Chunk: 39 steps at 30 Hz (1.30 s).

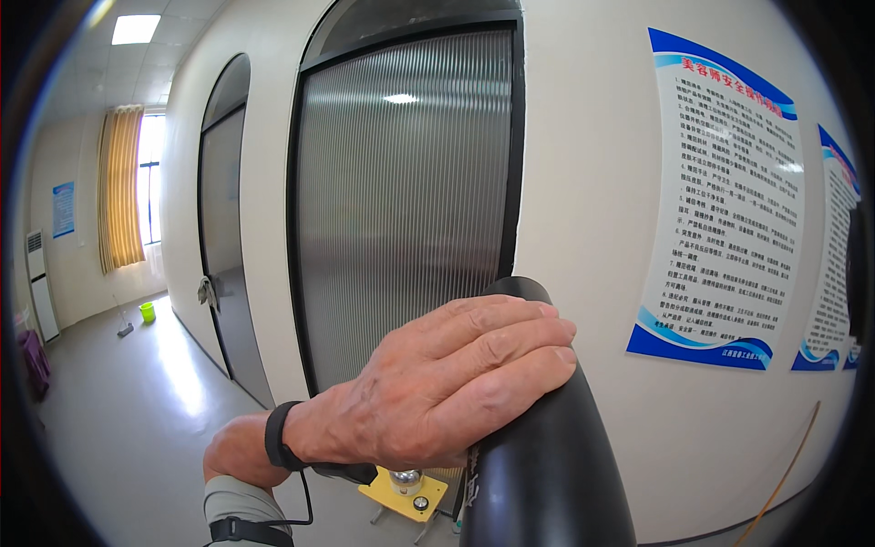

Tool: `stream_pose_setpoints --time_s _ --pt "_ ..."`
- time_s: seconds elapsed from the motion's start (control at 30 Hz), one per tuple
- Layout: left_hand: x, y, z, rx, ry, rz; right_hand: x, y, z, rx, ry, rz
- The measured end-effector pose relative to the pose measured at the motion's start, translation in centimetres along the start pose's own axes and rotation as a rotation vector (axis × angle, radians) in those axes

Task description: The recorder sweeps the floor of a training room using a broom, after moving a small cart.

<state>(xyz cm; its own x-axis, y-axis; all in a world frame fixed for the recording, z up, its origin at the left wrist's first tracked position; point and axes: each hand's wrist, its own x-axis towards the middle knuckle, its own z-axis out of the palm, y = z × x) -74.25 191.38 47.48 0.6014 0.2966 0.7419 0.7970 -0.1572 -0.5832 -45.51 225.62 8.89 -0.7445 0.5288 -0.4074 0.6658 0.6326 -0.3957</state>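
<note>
My left hand point(456, 383) rests palm-down across a thick black cylinder point(547, 483) at the lower centre, its fingers close together and curved over the upper part. The thumb is hidden. A black band and a strap with a cord are on that arm. Behind the wrist, low down, sits a yellow device point(387, 492) on metal legs, with a shiny metal part and a knob. My right hand is not visible.
A ribbed-glass door point(406, 173) stands ahead, another door point(223, 246) left. Two posters point(711, 210) hang right above a thin stick point(784, 474). Far left are a curtained window, a standing white unit point(41, 292), purple object point(36, 360), green bucket point(147, 312) and mop point(125, 328).
</note>
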Motion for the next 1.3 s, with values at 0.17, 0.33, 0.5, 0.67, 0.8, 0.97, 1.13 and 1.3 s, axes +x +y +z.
stream_pose_setpoints --time_s 0.17,0.33,0.5,0.67,0.8,0.97,1.13,1.3 --pt "0.1 0.0 0.0 -0.015 0.022 -0.009 1.2 2.1 1.1 -0.154 0.139 -0.203" --pt "0.1 -0.1 0.1 0.0 0.01 0.008 0.7 1.1 0.6 -0.048 0.08 -0.1" --pt "0.2 0.0 0.2 -0.005 0.014 0.006 1.6 2.1 1.1 -0.101 0.102 -0.136" --pt "0.5 0.1 0.2 -0.002 0.012 0.007 0.7 1.1 0.5 -0.043 0.089 -0.135" --pt "0.6 0.1 0.2 -0.012 0.018 0.002 0.4 0.5 -0.1 -0.108 0.1 -0.184" --pt "0.7 0.0 0.3 -0.011 0.015 0.006 0.2 0.2 -0.2 -0.124 0.102 -0.134" --pt "0.6 0.1 0.5 -0.024 0.03 0.004 -0.4 -0.8 -0.7 -0.057 0.055 -0.063" --pt "0.7 0.0 0.2 -0.019 0.027 0.009 -0.3 -0.7 -0.5 -0.002 0.025 0.004"
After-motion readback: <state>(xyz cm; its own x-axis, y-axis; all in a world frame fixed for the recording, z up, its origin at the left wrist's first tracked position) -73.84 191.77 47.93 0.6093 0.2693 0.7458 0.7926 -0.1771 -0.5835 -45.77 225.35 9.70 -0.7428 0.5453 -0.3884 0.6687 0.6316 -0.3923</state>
